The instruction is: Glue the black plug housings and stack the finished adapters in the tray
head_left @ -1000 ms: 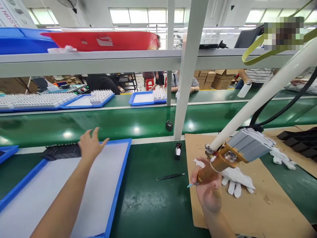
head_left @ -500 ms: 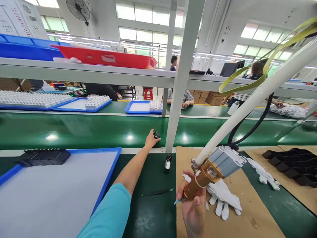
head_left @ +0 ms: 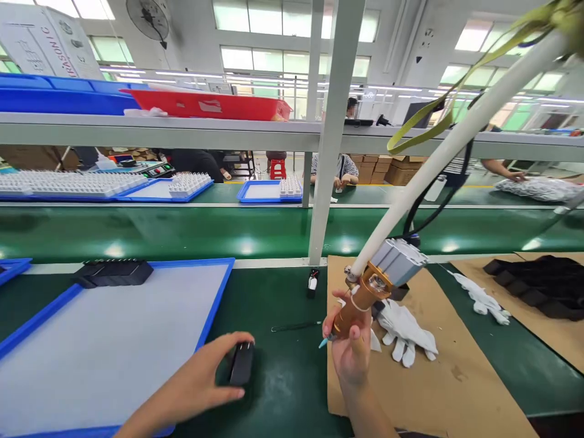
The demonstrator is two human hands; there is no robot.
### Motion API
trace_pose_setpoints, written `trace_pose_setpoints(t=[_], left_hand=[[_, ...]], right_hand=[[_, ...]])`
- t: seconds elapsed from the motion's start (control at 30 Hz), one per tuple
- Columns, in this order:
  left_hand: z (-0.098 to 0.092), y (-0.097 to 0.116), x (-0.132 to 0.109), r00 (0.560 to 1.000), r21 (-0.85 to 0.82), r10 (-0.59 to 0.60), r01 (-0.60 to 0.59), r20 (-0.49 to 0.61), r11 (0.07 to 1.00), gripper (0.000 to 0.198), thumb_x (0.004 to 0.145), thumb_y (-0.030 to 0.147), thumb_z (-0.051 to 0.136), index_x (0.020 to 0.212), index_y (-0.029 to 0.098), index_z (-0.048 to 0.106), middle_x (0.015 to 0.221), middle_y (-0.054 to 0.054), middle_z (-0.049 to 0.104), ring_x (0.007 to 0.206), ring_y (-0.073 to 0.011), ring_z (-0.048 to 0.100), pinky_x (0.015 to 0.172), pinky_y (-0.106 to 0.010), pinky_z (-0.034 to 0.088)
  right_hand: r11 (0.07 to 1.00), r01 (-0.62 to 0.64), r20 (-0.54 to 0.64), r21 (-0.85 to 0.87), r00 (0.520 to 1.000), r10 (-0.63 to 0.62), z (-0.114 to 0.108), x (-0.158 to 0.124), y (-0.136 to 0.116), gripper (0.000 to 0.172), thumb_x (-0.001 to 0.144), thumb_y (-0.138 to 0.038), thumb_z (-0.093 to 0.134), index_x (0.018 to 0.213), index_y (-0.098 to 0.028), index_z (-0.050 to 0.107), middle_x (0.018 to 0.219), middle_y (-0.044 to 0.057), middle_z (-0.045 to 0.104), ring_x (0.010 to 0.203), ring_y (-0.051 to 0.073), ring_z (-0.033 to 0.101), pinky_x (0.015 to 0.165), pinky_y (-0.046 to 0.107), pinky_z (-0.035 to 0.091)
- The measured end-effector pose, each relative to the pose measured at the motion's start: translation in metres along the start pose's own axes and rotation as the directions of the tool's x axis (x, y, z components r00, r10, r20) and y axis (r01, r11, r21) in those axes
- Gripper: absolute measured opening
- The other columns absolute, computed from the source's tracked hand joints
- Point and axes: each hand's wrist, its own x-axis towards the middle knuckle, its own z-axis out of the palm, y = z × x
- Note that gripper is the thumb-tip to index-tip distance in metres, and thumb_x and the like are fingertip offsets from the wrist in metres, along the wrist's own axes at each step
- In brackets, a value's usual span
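My left hand (head_left: 196, 377) grips a small black power adapter (head_left: 241, 364) with metal prongs at its top end, above the green bench to the right of the blue-rimmed tray. The fingers of my right hand (head_left: 349, 356) are wrapped round a copper-coloured dispenser (head_left: 359, 309) with a blue needle tip (head_left: 323, 343) pointing down and left. A grey block (head_left: 398, 261) and a white pole (head_left: 410, 191) are joined to the dispenser. Between my hands, farther back, an open black adapter case (head_left: 312, 284) with a white part inside lies near a thin dark hooked tool (head_left: 295, 326).
Several black adapters stand in a row (head_left: 114, 272) at the back of the blue-rimmed tray (head_left: 219, 304). White gloves (head_left: 406, 331) lie on brown cardboard (head_left: 438, 389). A metal post (head_left: 325, 152) rises behind the bench, before a green conveyor belt (head_left: 182, 234). Co-workers sit beyond.
My left hand has come back from the conveyor belt toward me, carrying the black adapter. My right hand still holds the dispenser. The view has shifted slightly.
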Motion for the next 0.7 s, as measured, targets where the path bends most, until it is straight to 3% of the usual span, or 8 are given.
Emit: trace_pose_setpoints(t=[0.13, 0.27, 0.37, 0.53, 0.7], left_hand=[[0.03, -0.024, -0.021, 0.999, -0.114, 0.026, -0.022, 0.029, 0.993, 0.07, 0.067, 0.016, 0.068, 0.131, 0.041, 0.06, 0.143, 0.001, 0.055, 0.129, -0.0286, 0.055, 0.107, -0.043, 0.046], [0.05, -0.034, -0.025, 0.991, -0.128, 0.038, -0.054, -0.129, 0.99, 0.063, 0.072, 0.035, 0.072, 0.133, 0.042, 0.057, 0.146, -0.001, 0.051, 0.132, -0.0319, 0.052, 0.106, -0.046, 0.046], [0.062, -0.041, -0.026, 0.972, -0.236, -0.045, -0.01, -0.229, 0.972, 0.05, 0.076, 0.05, 0.068, 0.125, 0.039, 0.065, 0.139, -0.002, 0.059, 0.126, -0.0323, 0.057, 0.101, -0.045, 0.052], [0.08, -0.058, -0.023, 0.939, -0.503, -0.222, 0.064, -0.262, 0.862, 0.053, 0.075, 0.063, 0.065, 0.117, 0.031, 0.069, 0.127, -0.004, 0.068, 0.121, -0.0335, 0.061, 0.099, -0.045, 0.055], [0.096, -0.062, -0.02, 0.87, -0.457, -0.246, 0.027, -0.428, 0.889, 0.043, 0.086, 0.06, 0.053, 0.111, 0.031, 0.071, 0.132, -0.003, 0.065, 0.126, -0.0303, 0.058, 0.106, -0.047, 0.049]], right_hand=[[1.0, 0.008, 0.014, 0.021, 1.0, -0.009, 0.002, 0.002, 0.002, 0.03, 0.089, -0.05, 0.051, 0.112, -0.031, 0.047, 0.119, 0.006, 0.06, 0.055, 0.009, 0.054, 0.046, 0.026, 0.042], [1.0, 0.027, 0.01, 0.0, 1.0, -0.027, 0.008, 0.002, 0.004, 0.033, 0.088, -0.05, 0.052, 0.114, -0.031, 0.045, 0.118, 0.006, 0.06, 0.056, 0.009, 0.054, 0.048, 0.026, 0.043], [1.0, 0.026, 0.003, 0.008, 1.0, -0.026, 0.013, 0.001, 0.004, 0.034, 0.087, -0.051, 0.054, 0.114, -0.03, 0.047, 0.117, 0.006, 0.059, 0.054, 0.008, 0.053, 0.048, 0.025, 0.042], [0.998, 0.018, -0.005, 0.062, 1.0, -0.018, 0.026, -0.005, 0.003, 0.034, 0.086, -0.051, 0.056, 0.112, -0.03, 0.048, 0.114, 0.005, 0.059, 0.053, 0.007, 0.051, 0.044, 0.024, 0.04], [0.996, 0.017, 0.026, 0.082, 0.999, -0.019, 0.043, -0.01, 0.006, 0.032, 0.087, -0.051, 0.054, 0.109, -0.03, 0.046, 0.112, 0.005, 0.06, 0.052, 0.008, 0.051, 0.043, 0.023, 0.039]])
